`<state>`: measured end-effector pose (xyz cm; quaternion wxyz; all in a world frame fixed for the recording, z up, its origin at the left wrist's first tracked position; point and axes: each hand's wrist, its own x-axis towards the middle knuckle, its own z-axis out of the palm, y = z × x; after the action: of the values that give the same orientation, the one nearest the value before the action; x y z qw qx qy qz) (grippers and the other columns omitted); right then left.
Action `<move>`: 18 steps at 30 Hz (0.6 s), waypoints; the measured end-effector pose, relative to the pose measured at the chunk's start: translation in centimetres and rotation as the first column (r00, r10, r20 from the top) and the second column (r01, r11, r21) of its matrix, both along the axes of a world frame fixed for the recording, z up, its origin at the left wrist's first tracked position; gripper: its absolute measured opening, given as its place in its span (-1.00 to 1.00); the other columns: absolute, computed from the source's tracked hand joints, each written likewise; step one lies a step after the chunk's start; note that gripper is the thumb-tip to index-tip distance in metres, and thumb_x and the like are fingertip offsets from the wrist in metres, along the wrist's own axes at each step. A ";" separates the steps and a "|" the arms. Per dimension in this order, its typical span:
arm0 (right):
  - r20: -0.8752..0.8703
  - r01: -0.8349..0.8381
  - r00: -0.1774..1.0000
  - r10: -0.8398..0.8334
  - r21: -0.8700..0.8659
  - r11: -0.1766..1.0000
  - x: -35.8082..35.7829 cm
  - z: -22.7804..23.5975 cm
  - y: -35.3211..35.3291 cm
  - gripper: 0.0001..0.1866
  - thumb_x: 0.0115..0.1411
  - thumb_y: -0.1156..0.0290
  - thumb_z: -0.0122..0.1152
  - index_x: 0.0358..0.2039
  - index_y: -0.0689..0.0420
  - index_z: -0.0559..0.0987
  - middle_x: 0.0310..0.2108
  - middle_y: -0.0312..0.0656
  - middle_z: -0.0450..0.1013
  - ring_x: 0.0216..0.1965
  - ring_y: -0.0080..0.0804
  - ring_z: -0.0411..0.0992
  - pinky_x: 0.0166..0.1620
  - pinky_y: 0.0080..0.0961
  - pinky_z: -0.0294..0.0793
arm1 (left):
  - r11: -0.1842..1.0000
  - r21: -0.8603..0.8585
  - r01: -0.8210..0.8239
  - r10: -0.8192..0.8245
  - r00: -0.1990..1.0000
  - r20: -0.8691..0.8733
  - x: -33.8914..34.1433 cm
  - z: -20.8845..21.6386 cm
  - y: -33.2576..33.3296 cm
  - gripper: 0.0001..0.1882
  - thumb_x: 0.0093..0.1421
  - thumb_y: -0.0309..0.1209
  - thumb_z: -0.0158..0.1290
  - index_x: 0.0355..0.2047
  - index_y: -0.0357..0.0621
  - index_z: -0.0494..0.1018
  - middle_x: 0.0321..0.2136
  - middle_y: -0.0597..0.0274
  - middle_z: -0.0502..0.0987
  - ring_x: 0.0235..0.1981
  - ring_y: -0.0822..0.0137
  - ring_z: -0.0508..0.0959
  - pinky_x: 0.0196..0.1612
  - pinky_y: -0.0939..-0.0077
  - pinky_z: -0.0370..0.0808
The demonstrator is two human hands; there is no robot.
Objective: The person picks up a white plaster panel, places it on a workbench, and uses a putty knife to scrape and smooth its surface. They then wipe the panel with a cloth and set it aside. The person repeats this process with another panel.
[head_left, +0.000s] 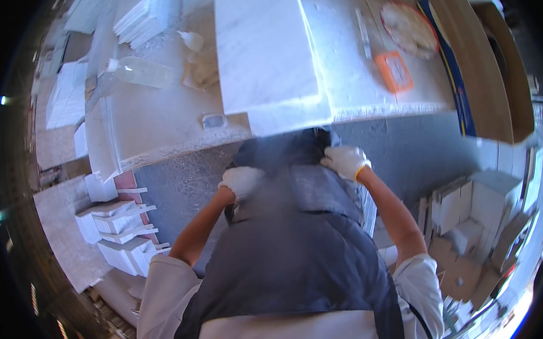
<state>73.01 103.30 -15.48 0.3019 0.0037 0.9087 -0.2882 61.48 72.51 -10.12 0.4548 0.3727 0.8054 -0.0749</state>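
A dark apron (pixel 292 261) covers my front, over a light short-sleeved shirt. Both my hands wear white knit gloves and rest low at the apron's two sides, below the bench edge. My right hand (pixel 347 162) has its fingers curled in at the apron's right side, apparently gripping the cloth. At the left side, my left hand (pixel 242 181) lies against the apron; its fingers blur into the cloth. Beyond the hands, a white marble-like slab (pixel 267 48) lies on the workbench (pixel 158 125), its near end at the bench's front edge.
Left on the bench are a clear bottle (pixel 142 72), a small white squeeze bottle (pixel 192 41) and stacked white tiles (pixel 142 15). To the right lie an orange tape measure (pixel 394 72), a round dish (pixel 410 29) and a cardboard box (pixel 479 69). White blocks (pixel 120 223) stand lower left.
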 end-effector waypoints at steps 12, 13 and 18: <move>-0.126 0.186 0.979 -0.161 0.216 0.959 0.8 0.9 -3.3 -0.71 0.27 0.10 0.12 -0.24 0.02 0.64 -0.21 -0.05 0.62 -0.14 -0.02 0.59 -0.09 -0.09 0.56 | 0.987 0.129 -0.096 0.105 0.992 -0.069 1.7 -0.2 -0.5 -0.60 0.33 -0.10 -0.11 -0.13 -0.05 0.61 -0.17 -0.02 0.65 -0.10 -0.09 0.63 -0.07 0.03 0.52; -0.130 0.176 0.980 -0.149 0.227 0.958 0.7 0.9 -3.2 -0.71 0.27 0.10 0.12 -0.25 0.03 0.64 -0.21 -0.04 0.62 -0.15 -0.02 0.59 -0.10 -0.09 0.56 | 0.986 0.137 -0.093 0.104 0.991 -0.079 1.9 -0.1 -0.4 -0.59 0.33 -0.08 -0.11 -0.13 -0.04 0.62 -0.16 -0.02 0.66 -0.10 -0.08 0.63 -0.07 0.03 0.52; -0.188 0.250 0.959 -0.214 0.197 0.948 1.1 0.5 -2.9 -0.68 0.24 0.09 0.09 -0.25 0.06 0.64 -0.23 0.03 0.61 -0.18 0.07 0.59 -0.09 -0.02 0.53 | 0.981 0.156 -0.118 0.135 0.986 -0.100 2.7 0.8 0.2 -0.56 0.34 -0.03 -0.10 -0.15 -0.04 0.64 -0.18 0.01 0.67 -0.11 -0.03 0.65 -0.08 0.07 0.53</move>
<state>74.13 100.36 -14.96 0.1878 0.1203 0.9498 -0.2193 64.14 72.68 -9.32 0.3844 0.3490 0.8546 -0.0056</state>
